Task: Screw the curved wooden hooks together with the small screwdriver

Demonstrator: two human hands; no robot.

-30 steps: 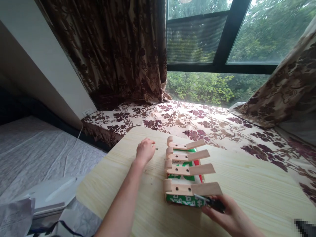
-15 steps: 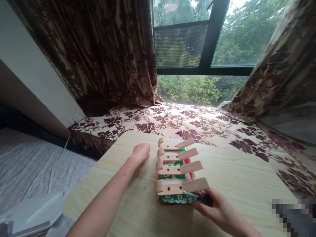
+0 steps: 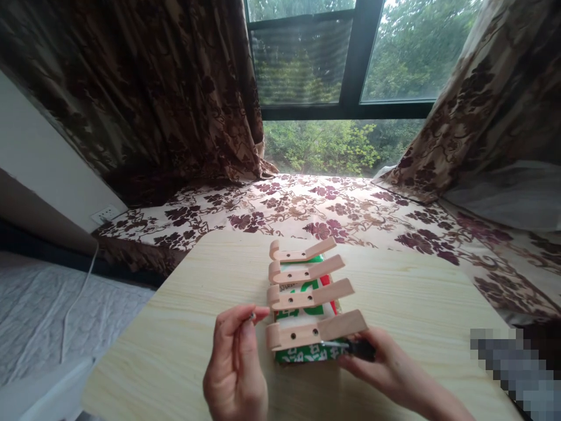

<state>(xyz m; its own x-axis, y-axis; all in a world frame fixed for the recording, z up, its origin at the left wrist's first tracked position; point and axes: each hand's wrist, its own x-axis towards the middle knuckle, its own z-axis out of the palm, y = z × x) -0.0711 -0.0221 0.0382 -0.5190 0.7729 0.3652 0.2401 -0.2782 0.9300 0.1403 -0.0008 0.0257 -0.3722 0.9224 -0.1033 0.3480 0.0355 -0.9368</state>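
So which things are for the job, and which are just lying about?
Seemingly for the job:
tool in the right grip
tiny screw-like piece in the left grip
four wood pieces
packet under them

Just about:
curtains
flowered cloth
socket

Pale wood-grain table (image 3: 175, 339) spreading wide, left-hand corners rounding off, faint streaks running across top. Green, white and red printed package (image 3: 302, 317) lying on table, lettering showing along near side. Four wooden hooks (image 3: 301, 299) lying across package, one behind another.
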